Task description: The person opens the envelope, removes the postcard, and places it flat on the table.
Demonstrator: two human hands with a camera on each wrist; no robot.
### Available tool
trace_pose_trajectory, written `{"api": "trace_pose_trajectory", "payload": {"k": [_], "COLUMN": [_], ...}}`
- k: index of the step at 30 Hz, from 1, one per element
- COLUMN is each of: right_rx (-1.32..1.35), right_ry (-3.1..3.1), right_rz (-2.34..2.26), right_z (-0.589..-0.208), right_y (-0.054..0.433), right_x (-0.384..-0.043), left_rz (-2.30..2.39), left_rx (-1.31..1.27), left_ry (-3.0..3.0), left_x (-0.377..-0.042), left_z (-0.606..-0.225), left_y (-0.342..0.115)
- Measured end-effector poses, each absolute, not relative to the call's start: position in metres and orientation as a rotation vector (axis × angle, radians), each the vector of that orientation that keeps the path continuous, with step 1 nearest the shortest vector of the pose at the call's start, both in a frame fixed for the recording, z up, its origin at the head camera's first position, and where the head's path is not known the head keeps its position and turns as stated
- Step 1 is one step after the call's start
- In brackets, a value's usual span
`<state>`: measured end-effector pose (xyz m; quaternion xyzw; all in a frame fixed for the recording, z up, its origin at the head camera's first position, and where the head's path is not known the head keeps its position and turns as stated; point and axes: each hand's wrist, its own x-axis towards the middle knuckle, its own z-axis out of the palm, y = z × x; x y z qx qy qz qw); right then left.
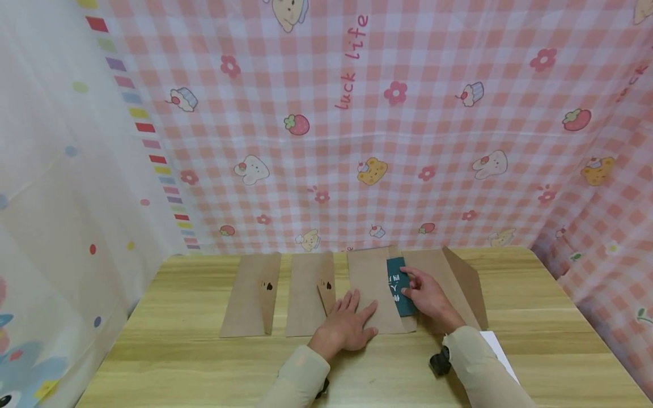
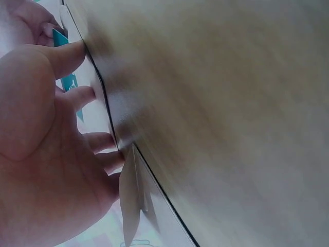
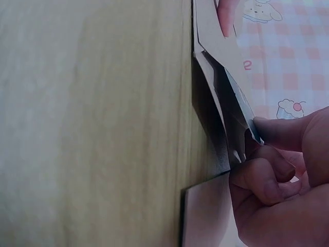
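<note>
A dark green card (image 1: 395, 269) with white lettering lies along the right, opening side of a brown paper envelope (image 1: 367, 269). My right hand (image 1: 431, 294) pinches the card's right edge between thumb and fingers. In the right wrist view, the card (image 3: 240, 100) slants into the parted mouth of the envelope, and the thumb presses on its upper face. My left hand (image 1: 347, 326) rests flat with spread fingers on the envelope's lower left part. Its outer fingers are right beside the flap of the neighbouring envelope (image 1: 305, 289).
At far left lies another brown envelope (image 1: 245, 289) with a black heart mark. To the right, an envelope (image 1: 436, 263) with its flap (image 1: 469, 283) spread out sits partly under my right hand. A white sheet (image 1: 500, 354) shows beside my right sleeve. Patterned cloth (image 1: 326, 147) hangs behind the wooden table (image 1: 194, 362).
</note>
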<state>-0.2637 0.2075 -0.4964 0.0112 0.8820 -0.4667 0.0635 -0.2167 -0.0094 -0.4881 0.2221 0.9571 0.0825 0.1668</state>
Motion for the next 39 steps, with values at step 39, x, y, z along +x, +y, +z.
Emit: {"api": "trace_pose_trajectory", "payload": {"k": [39], "right_rx": [-0.063], "right_ry": [2.750], "right_rz": [-1.340], "right_z": [-0.491], "right_y": [0.227], "right_x": [-0.253], "left_rz": [0.253], "left_rx": [0.619], "left_ry": [2.716], "left_x": [-0.216], "left_z": [-0.486], "left_y": [-0.010]}}
